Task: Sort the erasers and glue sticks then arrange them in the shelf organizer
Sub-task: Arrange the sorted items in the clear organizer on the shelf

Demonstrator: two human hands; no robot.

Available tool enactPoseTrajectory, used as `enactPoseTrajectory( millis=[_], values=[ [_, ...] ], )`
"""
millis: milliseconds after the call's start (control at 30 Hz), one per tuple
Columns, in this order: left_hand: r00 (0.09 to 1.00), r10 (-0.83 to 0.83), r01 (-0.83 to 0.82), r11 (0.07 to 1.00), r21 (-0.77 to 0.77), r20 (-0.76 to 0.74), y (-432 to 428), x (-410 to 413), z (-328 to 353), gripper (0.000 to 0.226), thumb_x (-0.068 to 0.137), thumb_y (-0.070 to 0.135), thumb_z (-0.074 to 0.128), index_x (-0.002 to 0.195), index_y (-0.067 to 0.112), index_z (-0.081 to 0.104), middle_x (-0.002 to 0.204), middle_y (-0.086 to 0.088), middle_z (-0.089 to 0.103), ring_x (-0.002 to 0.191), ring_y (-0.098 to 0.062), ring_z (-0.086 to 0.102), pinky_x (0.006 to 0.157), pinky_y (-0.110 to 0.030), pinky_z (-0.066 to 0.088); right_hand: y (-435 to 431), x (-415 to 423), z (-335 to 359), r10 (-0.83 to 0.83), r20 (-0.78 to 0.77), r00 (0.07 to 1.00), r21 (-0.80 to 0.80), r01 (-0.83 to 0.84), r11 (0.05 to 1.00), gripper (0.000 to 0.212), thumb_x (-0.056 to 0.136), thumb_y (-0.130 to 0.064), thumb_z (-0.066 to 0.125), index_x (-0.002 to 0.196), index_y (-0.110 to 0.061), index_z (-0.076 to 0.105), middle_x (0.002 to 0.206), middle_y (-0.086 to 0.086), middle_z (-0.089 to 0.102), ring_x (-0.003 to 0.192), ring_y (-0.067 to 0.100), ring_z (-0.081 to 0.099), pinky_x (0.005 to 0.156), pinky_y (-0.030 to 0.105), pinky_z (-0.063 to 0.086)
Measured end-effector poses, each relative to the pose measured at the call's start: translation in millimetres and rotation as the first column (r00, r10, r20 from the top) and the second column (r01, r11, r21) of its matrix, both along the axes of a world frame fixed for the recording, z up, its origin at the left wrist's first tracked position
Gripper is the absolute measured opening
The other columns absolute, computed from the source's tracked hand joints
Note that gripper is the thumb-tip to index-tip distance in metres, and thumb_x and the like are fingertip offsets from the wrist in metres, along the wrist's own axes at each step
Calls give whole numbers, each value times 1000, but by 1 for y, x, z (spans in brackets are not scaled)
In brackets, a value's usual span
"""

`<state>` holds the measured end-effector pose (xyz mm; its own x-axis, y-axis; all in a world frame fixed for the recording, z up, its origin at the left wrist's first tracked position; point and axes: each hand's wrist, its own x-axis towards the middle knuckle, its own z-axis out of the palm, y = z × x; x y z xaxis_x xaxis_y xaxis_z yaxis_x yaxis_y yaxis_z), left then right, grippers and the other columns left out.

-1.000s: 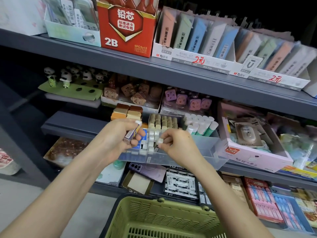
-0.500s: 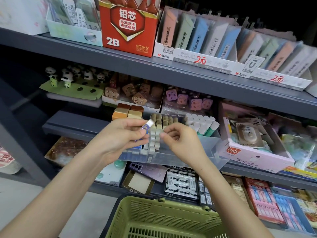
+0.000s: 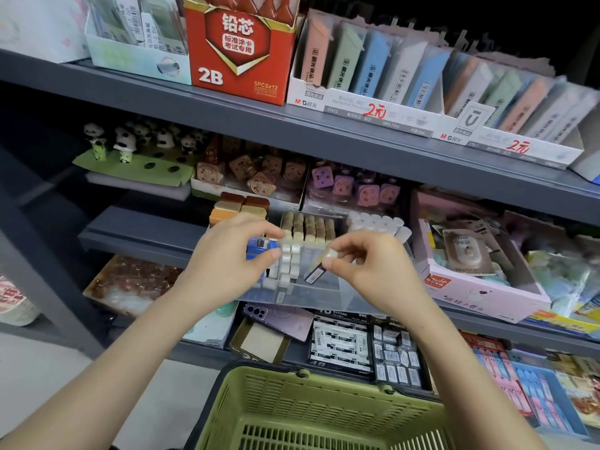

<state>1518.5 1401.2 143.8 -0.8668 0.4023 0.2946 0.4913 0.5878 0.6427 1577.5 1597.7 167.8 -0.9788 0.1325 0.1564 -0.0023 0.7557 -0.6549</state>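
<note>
The right hand (image 3: 373, 267) pinches 1 sleeved eraser (image 3: 316, 271) by its tip over the clear organizer (image 3: 324, 295), the left hand (image 3: 227, 258) grips blue erasers (image 3: 259, 248) at it; that slight pinch may drop it askew.

A stationery shop: grey metal shelves (image 3: 324, 134) carry retail display boxes (image 3: 308, 99), a red 2B lead box (image 3: 240, 50) at 11 o'clock, handwritten price labels (image 3: 378, 111) at 1 o'clock, and a green shopping basket (image 3: 318, 410) at 6 o'clock.
</note>
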Motion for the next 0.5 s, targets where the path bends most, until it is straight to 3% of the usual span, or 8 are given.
enactPoseTrajectory(
  millis=[133,200,300,400,500],
  values=[
    [989,-91,68,979,-193,-112,-1,1,-6,25,90,30,60,114,33,66,131,9,52,125,-13,41,100,-24,22,-7,-4,-7,20,-23,1000,128,-17,992,18,84,-22,71,100,-15,69,73,-12,57,65,0,50,61,5,37],
    [982,-158,122,950,-288,-102,0,3,-9,27,94,33,54,119,39,63,144,6,41,138,-16,27,114,-31,3,-8,-8,-9,42,-19,999,151,-39,988,19,85,-22,69,103,-15,69,72,-13,55,65,0,48,61,7,36],
    [976,-204,158,899,-409,-71,0,2,-14,32,97,40,44,126,50,52,156,6,22,146,-17,3,113,-41,-17,-9,-15,-10,62,22,998,141,-65,988,18,87,-20,67,105,-15,68,78,-8,59,72,7,51,65,16,36],
    [976,-206,140,848,-510,-74,0,-1,-19,36,98,44,38,132,55,41,159,6,10,146,-17,-8,110,-45,-22,-9,-22,-15,63,58,996,116,-69,991,15,87,-20,67,102,-16,68,81,-5,62,72,8,54,62,11,37],
    [977,-202,137,847,-513,-73,-1,-4,-22,37,98,44,38,133,55,40,159,5,10,146,-18,-9,109,-46,-23,-15,-23,-24,68,75,995,108,-76,991,14,83,-18,71,97,-15,69,72,-12,56,64,-1,50,59,4,37]
  ],
)
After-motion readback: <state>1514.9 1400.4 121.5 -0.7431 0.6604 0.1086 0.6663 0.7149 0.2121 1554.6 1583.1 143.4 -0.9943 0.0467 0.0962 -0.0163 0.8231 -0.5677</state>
